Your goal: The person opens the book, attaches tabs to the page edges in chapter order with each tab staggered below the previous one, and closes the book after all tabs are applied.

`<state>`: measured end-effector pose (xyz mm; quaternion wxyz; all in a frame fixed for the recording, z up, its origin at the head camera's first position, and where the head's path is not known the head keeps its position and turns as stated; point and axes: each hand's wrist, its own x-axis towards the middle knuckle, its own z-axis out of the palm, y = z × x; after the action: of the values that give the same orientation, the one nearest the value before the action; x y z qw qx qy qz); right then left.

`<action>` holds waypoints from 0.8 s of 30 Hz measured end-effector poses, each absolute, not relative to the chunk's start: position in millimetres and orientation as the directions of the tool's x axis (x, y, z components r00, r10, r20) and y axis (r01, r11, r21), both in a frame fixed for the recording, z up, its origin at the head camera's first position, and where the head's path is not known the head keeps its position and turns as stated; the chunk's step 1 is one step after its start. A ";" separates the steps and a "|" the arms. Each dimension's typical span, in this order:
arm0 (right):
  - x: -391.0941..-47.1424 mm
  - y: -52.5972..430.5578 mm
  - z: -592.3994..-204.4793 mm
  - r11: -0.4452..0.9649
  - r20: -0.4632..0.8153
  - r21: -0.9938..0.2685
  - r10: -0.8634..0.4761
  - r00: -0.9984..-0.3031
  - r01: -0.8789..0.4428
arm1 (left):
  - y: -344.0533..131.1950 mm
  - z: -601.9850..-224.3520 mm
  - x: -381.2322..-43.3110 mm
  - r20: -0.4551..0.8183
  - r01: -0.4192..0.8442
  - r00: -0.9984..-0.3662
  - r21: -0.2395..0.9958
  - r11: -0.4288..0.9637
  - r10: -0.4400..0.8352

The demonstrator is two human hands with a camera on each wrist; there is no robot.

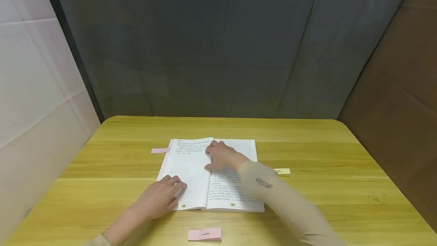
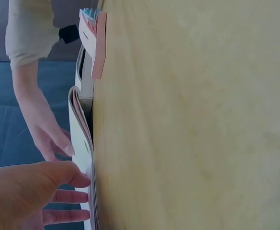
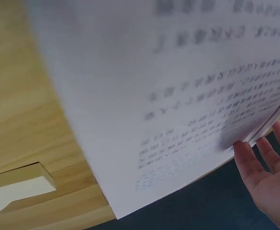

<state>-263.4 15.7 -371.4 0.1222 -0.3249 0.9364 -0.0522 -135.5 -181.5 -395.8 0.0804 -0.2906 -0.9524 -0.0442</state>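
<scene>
An open book (image 1: 189,177) with printed pages lies flat on the wooden table. My left hand (image 1: 160,196) rests on the lower outer part of its left page, and the left wrist view shows those fingers (image 2: 68,196) extended along the paper. Across the upper part of the book, my right hand (image 1: 223,155) touches the pages near the centre fold. In the right wrist view its fingers (image 3: 247,163) are spread and fairly straight, with the tips at the fold. A pink paper tab (image 1: 160,150) sticks out past the left page's edge.
A pink sticky-note pad (image 1: 205,234) with a dark line on it lies in front of the book. Right of the book, partly behind the right sleeve, is a yellow sticky-note pad (image 1: 282,171). A dark partition (image 1: 205,48) rises behind the wooden table (image 1: 324,143).
</scene>
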 end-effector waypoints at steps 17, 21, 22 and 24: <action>-238.1 26.8 -375.1 0.684 -0.101 -0.110 -0.730 -0.676 -0.721 | -183.2 -395.1 -139.1 0.175 0.571 -0.807 -0.008 0.821 0.564; -237.3 26.8 -375.0 0.683 -0.104 -0.110 -0.730 -0.675 -0.722 | -183.0 -395.1 -139.8 0.174 0.567 -0.811 -0.003 0.823 0.559; -236.6 26.9 -374.8 0.683 -0.107 -0.111 -0.730 -0.675 -0.722 | -182.8 -395.0 -140.1 0.173 0.567 -0.811 -0.001 0.824 0.558; -234.3 27.3 -374.8 0.678 -0.107 -0.102 -0.735 -0.669 -0.728 | -182.5 -394.8 -140.7 0.173 0.565 -0.812 0.002 0.825 0.557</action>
<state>-234.3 27.3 -374.8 0.0697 -0.4005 0.9133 -0.0251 -140.7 -182.5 -394.8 0.0828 -0.2948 -0.9516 -0.0269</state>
